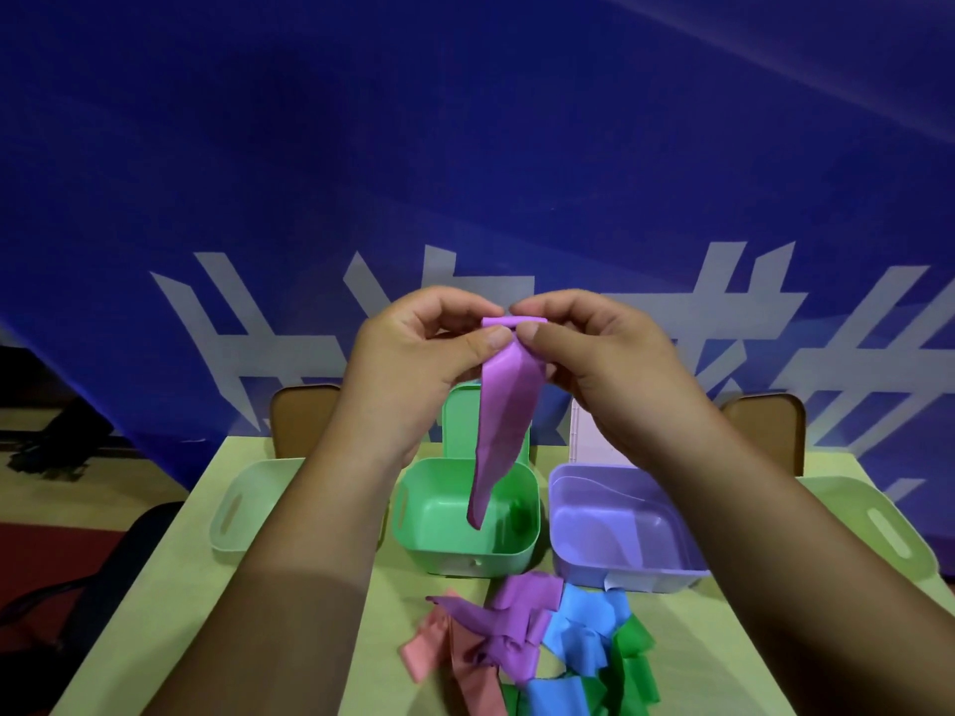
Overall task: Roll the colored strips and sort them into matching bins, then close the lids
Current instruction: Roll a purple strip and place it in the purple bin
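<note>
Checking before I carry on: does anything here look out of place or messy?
Mildly: the purple strip that the left hand and right hand pinch dangles over the green bin, not the purple bin. Unrolled strips lie jumbled in front.

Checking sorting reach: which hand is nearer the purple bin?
Right. Both pinch the purple strip: the right hand above the far edge of the purple bin, the left hand above the green bin beside it.

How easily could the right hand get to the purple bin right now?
Probably easily. The purple bin sits open just below the right hand, no lid on it. But that hand and the left hand both pinch the purple strip, so it is busy.
</note>
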A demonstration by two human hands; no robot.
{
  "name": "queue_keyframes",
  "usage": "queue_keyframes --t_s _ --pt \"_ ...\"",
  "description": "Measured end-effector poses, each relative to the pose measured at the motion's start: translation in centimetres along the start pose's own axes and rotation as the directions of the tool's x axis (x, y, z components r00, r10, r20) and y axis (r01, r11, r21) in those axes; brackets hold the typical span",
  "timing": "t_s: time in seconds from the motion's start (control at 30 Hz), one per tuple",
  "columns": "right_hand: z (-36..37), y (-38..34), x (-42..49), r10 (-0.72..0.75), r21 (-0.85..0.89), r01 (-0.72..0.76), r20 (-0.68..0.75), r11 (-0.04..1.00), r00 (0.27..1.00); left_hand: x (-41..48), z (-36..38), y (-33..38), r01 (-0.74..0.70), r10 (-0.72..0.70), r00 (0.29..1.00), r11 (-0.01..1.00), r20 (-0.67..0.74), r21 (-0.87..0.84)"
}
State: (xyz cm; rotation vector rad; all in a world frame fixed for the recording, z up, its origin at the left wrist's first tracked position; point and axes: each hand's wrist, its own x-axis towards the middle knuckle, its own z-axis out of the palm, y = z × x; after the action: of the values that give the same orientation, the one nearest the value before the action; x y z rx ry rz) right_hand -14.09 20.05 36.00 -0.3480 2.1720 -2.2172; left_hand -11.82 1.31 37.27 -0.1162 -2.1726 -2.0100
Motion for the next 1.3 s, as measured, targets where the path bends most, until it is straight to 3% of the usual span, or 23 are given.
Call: queue_keyframes --t_s 0.13,0.53,0.97,1.1,1.3 --pt "0.2 0.4 -0.4 -0.008 -0.019 0.008 -0.004 1.0 1.0 0.0 0.0 0.1 -0.025 0.025 1.0 1.0 0.005 0.008" --pt "-0.2 -1.3 -1.3 -0.143 -0.382 0.133 0.002 0.914 0.99 0.0 -0.7 0.6 0.062 -0.061 0.995 0.998 0.085 -0.01" --pt "0.2 0.4 -0.5 0.02 -0.076 -0.018 0.03 0.997 0.999 -0.1 -0.9 0.4 0.049 -0.05 0.997 0.999 0.065 0.016" --pt "0.1 0.4 -0.7 0.043 -0.087 -0.042 0.014 0.995 0.999 0.0 -0.8 -0.1 0.068 -0.068 0.996 0.998 0.054 0.004" --pt "0.4 -0.1 -0.8 -0.054 -0.266 0.042 -0.039 0.963 0.998 0.2 -0.9 -0.3 0.123 -0.121 0.991 0.992 0.066 -0.035"
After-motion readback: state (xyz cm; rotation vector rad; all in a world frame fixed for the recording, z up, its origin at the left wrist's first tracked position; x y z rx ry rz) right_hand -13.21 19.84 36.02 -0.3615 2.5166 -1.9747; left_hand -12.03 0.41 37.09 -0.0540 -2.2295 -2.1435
